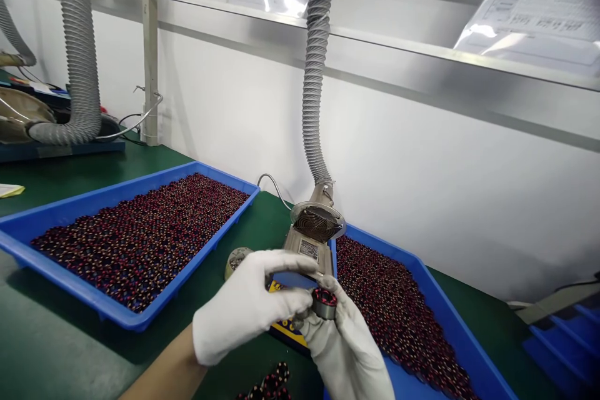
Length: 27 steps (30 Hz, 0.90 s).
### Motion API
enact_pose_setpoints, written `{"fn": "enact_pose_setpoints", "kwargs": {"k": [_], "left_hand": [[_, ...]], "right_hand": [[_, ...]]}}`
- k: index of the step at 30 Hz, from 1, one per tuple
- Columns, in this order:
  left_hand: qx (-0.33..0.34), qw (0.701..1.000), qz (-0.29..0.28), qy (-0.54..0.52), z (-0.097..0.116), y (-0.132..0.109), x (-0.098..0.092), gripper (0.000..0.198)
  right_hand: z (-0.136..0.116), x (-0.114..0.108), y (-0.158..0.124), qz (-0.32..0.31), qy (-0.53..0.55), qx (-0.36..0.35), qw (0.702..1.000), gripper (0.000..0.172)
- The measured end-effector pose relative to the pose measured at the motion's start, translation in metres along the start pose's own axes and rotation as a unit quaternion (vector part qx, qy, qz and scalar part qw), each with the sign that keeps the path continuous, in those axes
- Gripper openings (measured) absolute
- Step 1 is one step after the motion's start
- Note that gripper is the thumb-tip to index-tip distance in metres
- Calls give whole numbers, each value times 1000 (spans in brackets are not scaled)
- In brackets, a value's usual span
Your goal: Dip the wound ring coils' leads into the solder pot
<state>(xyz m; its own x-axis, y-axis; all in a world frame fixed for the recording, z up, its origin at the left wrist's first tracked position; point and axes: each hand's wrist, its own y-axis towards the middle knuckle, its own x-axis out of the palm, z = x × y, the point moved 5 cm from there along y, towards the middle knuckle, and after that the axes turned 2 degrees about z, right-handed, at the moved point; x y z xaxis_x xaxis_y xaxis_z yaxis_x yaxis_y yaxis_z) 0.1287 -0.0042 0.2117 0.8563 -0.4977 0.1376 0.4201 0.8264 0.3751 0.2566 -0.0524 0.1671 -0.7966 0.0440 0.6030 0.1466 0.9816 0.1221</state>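
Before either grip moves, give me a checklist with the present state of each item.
1. Left grip and right grip gloved: ok, both in white.
2. Round part supported: ok, held in the right grip.
3. Left grip touching that part: cannot tell; its thumb is at least very close.
4. Yellow-and-blue device in clear view: not ok, largely covered.
5. Loose pile in a tray: not ok, on the green bench.

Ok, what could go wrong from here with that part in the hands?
The round metal-sided part might slip from the right hand, since smooth-looking gloves are all that hold it. If dropped, it could get lost among the loose pieces on the bench or the heap in the right blue tray.
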Motion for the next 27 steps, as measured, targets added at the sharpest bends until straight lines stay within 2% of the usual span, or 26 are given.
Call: {"fn": "enact_pose_setpoints", "kwargs": {"k": [2, 6, 9, 11, 13, 16, 17, 20, 22, 24, 26, 27], "left_hand": [[-4, 1000, -20, 7, 0, 2, 6, 17], [15, 999, 4, -45, -2, -1, 10, 13], [46, 992, 57, -104, -3, -6, 1, 11], [55, 989, 91, -107, -2, -7, -8, 11], [40, 995, 65, -61, -1, -6, -7, 18], [5, 1000, -16, -3, -3, -4, 7, 22], [9, 1000, -18, -2, -3, -5, 10, 19], [66, 996, 37, -36, -1, -8, 10, 18], [111, 989, 71, -71, 3, -11, 5, 18], [112, 984, 99, -93, 5, -12, -1, 17], [53, 989, 89, -105, 2, -9, -1, 17], [7, 991, 63, -116, -2, -6, 3, 19]], "right_hand": [[1, -2, 1, 4, -9, -6, 1000, 25], [0, -9, 0, 14, -37, -22, 999, 32], [-3, -13, -2, 30, -56, -34, 997, 31], [-4, -13, -2, 24, -68, -29, 997, 29], [-5, -13, -2, 24, -78, -31, 996, 31], [-2, -16, 0, 35, -94, -47, 994, 33], [-1, -17, 2, 37, -103, -57, 992, 34], [-1, -20, 7, 48, -130, -129, 982, 31], [-5, -22, 8, 79, -172, -209, 959, 28], [-11, -21, 3, 126, -242, -300, 914, 26], [-15, -13, -7, 144, -329, -399, 843, 24], [-16, -6, -13, 137, -374, -448, 801, 25]]}}
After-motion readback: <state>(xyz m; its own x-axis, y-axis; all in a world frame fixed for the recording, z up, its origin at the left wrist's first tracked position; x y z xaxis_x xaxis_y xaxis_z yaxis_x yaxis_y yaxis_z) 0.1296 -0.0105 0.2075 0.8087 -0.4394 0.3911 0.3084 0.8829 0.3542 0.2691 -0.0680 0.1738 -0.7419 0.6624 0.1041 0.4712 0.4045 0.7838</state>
